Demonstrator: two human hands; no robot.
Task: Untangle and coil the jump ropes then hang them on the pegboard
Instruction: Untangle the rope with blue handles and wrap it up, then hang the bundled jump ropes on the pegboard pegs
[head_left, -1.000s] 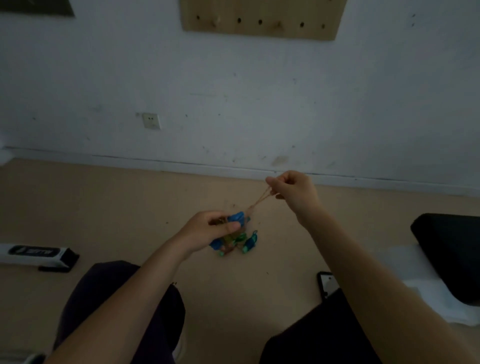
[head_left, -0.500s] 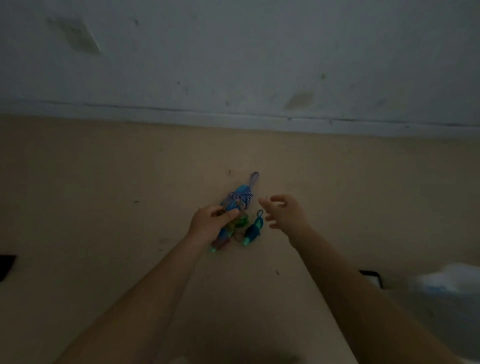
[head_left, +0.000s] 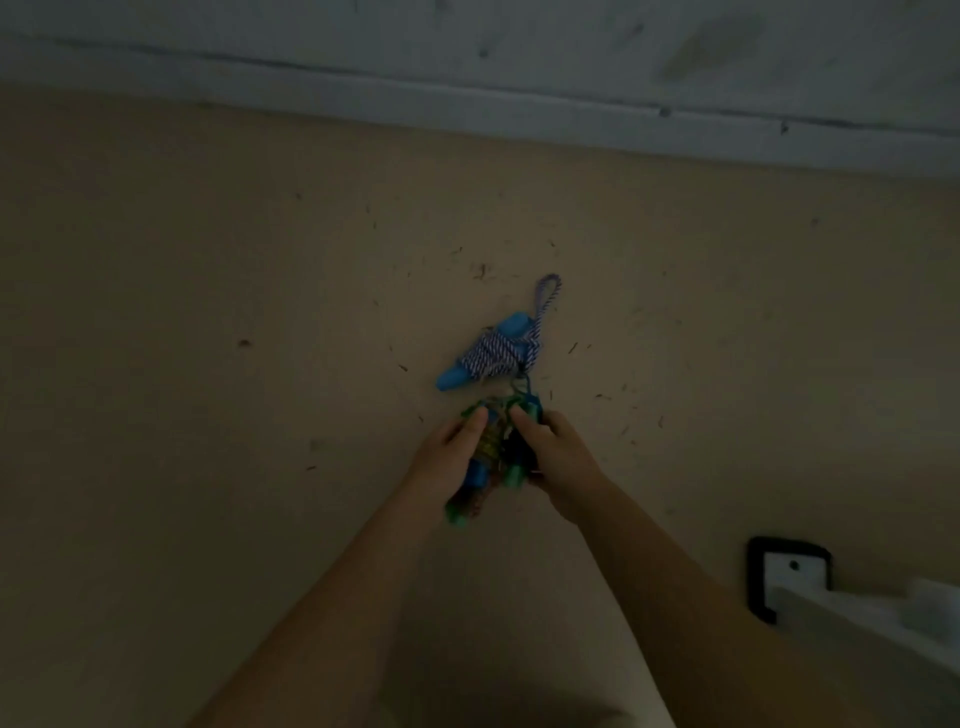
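A blue-handled jump rope (head_left: 491, 356) lies on the floor, its blue-and-white cord wound round the handles and a loop sticking out toward the wall. Just below it, a tangled bundle of green and blue-handled ropes (head_left: 493, 449) sits between my hands. My left hand (head_left: 449, 460) grips the bundle's left side, thumb laid over the top. My right hand (head_left: 553, 457) grips its right side, fingers curled round a dark handle with a green tip. The pegboard is out of view.
The beige floor (head_left: 208, 364) is strewn with small debris and meets a white wall (head_left: 467, 47) at a baseboard. A black-framed white device (head_left: 787, 574) and a pale cloth or sheet (head_left: 883, 629) lie at the lower right.
The view dropped from the wall and pegboard to the floor. The blue-and-white rope now lies on the floor apart from my left hand. My right hand came in and took hold of the green bundle.
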